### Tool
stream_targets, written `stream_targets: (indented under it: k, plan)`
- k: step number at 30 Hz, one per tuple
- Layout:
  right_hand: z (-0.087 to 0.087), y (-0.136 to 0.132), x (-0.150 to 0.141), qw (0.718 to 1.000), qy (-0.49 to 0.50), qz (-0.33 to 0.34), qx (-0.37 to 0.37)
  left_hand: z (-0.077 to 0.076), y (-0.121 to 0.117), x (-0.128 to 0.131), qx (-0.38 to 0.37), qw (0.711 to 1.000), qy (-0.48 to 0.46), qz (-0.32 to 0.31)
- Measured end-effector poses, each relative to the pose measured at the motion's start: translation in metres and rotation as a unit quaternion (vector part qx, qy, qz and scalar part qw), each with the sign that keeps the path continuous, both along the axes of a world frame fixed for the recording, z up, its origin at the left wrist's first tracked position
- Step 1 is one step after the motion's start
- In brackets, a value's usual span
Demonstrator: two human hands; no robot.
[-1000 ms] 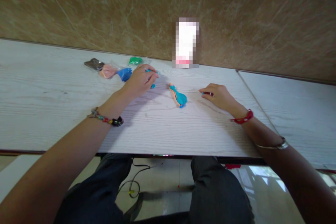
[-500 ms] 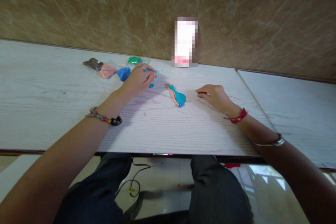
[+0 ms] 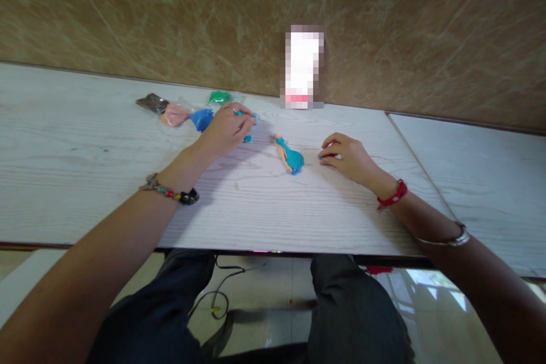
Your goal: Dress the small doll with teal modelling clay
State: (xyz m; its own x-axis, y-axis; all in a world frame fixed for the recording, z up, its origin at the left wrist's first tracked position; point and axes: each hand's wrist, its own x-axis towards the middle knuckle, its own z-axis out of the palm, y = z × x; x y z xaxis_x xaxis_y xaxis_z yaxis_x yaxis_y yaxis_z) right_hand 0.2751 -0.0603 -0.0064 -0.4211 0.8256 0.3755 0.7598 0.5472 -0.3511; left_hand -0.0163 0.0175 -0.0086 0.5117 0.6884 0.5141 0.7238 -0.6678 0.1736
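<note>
Left hand (image 3: 228,128): curled beside one turquoise clay lump (image 3: 247,139), grip was unclear | Right hand (image 3: 347,156): pinched one small turquoise clay bit (image 3: 320,157) | Between: lay one turquoise-and-peach clay figure (image 3: 290,156)

Forearms (image 3: 128,227) extend forward, left fingers (image 3: 246,123) curled, right fingers (image 3: 333,139) bent.

One head-worn view, near above the table (image 3: 256,210), facing forward and down over the hands (image 3: 350,158)

Somewhere indoors — home or workplace, it is unclear — with a white wood-grain table (image 3: 77,170) against a marbled brown wall (image 3: 191,23), above a glossy tiled floor (image 3: 258,284).
</note>
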Motion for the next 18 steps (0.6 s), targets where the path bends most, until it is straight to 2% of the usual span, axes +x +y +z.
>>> stream_targets:
  k: [4,9,12,15,18]
  plan:
    - [-0.0006,0.0064,-0.0008,1.000,-0.003,-0.020,-0.022,-0.0013,0.0015,-0.0002,-0.011,1.000,-0.012,-0.001]
    - [-0.0031,0.0044,0.0014,0.999,-0.043,-0.018,0.012,-0.0001,-0.0007,0.0006,-0.012,1.000,-0.010,0.008]
    - [-0.0048,-0.0001,0.0012,0.997,-0.077,0.007,0.022,0.0020,-0.0032,0.0014,-0.016,1.000,-0.005,0.015]
    - [-0.0057,-0.0009,-0.0013,0.997,-0.070,0.042,0.012,0.0034,-0.0048,0.0023,-0.028,0.999,-0.012,0.011]
    - [-0.0054,0.0007,-0.0043,0.999,-0.035,-0.017,0.003,0.0037,-0.0054,0.0030,-0.034,0.999,-0.015,0.008]
